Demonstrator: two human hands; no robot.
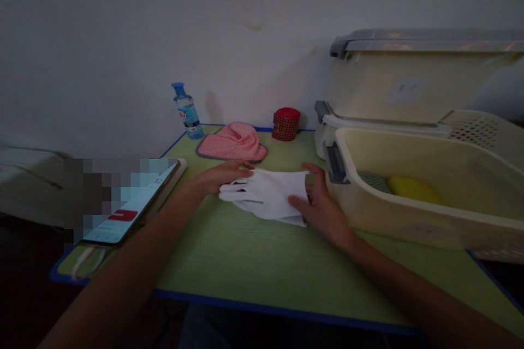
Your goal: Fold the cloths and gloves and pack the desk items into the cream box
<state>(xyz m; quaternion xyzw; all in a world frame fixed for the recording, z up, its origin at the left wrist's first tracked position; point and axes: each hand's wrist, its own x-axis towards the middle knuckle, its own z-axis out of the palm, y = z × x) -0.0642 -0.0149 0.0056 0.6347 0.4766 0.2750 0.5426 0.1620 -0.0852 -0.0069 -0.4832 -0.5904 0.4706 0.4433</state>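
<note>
White gloves [268, 193] lie in a small stack on the green table [245, 262], finger ends pointing left. My left hand [219, 175] rests flat on the glove fingers, its own fingers stretched out to the right. My right hand [321, 203] holds the cuff end of the gloves, thumb under the near edge and fingers curled over the far edge.
A cream plastic basket [409, 212] with a yellow item [413, 188] stands at the right, a lidded box [413, 87] behind it. At the back are a pink cloth [233, 143], a red woven pot [285, 124] and a clear bottle [187, 112]. A tablet [131, 202] lies at the left.
</note>
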